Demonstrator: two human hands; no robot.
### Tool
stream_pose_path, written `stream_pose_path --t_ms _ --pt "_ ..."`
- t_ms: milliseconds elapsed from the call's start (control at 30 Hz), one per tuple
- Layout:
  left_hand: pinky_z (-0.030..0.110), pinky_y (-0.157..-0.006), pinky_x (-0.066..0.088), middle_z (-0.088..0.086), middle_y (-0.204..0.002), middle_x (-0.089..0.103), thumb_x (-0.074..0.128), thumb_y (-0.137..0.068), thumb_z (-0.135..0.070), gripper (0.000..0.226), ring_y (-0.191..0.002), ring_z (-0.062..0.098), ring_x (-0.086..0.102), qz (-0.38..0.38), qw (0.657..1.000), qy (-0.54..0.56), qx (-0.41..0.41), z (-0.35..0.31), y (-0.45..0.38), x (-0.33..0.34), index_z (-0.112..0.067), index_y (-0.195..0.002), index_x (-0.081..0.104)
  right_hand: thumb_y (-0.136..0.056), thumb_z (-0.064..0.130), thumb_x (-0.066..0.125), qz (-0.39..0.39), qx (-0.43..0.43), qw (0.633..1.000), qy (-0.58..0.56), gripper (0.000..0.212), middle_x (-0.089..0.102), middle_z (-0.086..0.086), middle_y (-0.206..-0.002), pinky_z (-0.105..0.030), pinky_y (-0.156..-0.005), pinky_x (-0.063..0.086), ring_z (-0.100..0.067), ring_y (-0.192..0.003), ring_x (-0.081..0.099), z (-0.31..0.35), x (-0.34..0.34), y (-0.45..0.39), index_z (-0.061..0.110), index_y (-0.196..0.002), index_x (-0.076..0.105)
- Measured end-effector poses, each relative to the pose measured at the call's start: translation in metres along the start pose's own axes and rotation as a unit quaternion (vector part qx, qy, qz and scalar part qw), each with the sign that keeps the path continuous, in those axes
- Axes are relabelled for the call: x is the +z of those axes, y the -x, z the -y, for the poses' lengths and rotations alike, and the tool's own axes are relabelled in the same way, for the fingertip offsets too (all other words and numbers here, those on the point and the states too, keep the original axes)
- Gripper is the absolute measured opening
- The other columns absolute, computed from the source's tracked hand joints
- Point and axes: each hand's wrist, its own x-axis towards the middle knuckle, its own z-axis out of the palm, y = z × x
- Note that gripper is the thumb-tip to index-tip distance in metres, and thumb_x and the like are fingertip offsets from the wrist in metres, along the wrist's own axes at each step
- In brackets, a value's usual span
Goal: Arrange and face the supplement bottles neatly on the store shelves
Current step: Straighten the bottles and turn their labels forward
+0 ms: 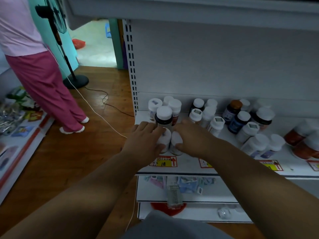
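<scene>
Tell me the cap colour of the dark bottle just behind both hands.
White cap, seen in the head view.

Wooden floor, standing fan, white shelving back wall.

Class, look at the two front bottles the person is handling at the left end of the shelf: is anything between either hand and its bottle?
Nothing visible. The left hand already holds the left front bottle, and the right hand holds the right front bottle. A dark bottle stands directly behind them.

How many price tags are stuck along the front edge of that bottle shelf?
4 price tags: one under the left hand, one partly behind the right forearm, one further right, one cut by the frame edge. Others may be hidden.
</scene>
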Motion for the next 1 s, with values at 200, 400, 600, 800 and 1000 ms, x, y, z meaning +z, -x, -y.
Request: stream_pose_path --t_ms 200,400,600,800,1000 --pt "0.041 -0.092 0.042 -0.001 -0.115 0.06 0.059 -0.08 -0.05 0.047 -0.109 0.024 0.05 -0.015 1.0 0.007 0.0 0.0 0.002 0.001 -0.027 -0.121 0.051 -0.082 0.027 0.066 0.007 0.003 1.0 0.006 0.041 0.046 -0.01 -0.113 -0.034 -0.075 0.045 -0.025 -0.093 0.052 0.0 0.0 -0.002 0.013 -0.117 0.051" --pt "0.041 -0.092 0.041 -0.002 -0.113 0.061 0.06 -0.078 -0.051 0.045 -0.108 0.023 0.051 -0.02 1.0 0.018 0.005 0.0 0.002 -0.001 -0.029 -0.116 0.051 -0.082 0.026 0.066 0.009 0.004 1.0 0.001 0.043 0.045 -0.011 -0.118 -0.032 -0.074 0.041 -0.026 -0.099 0.051 0.003 -0.002 -0.001 0.011 -0.118 0.049" --pt "0.04 -0.094 0.04 0.002 -0.115 0.055 0.054 -0.079 -0.056 0.05 -0.107 0.025 0.049 -0.095 0.995 0.035 0.009 -0.011 0.001 -0.01 -0.022 -0.116 0.054 -0.082 0.029 0.063 -0.118 -0.03 0.989 -0.084 0.047 0.051 -0.008 -0.12 -0.033 -0.088 0.042 -0.022 -0.109 0.048 0.004 -0.009 0.025 0.012 -0.124 0.051" --pt "0.04 -0.086 0.039 0.005 -0.105 0.059 0.055 -0.083 -0.046 0.041 -0.097 0.027 0.052 -0.175 0.98 0.088 0.037 -0.069 -0.02 -0.021 -0.016 -0.111 0.059 -0.085 0.018 0.064 -0.244 0.013 0.963 -0.113 0.024 0.06 -0.008 -0.104 -0.03 -0.084 0.041 -0.023 -0.097 0.055 -0.034 -0.033 0.073 0.01 -0.109 0.062" --pt "0.041 -0.083 0.042 0.005 -0.104 0.059 0.06 -0.084 -0.038 0.036 -0.096 0.029 0.054 -0.179 0.972 0.133 0.073 -0.131 -0.051 -0.013 -0.015 -0.111 0.058 -0.083 0.013 0.068 -0.272 0.054 0.953 -0.121 0.026 0.06 -0.004 -0.104 -0.019 -0.083 0.035 -0.019 -0.098 0.055 -0.086 -0.047 0.108 0.011 -0.108 0.064"
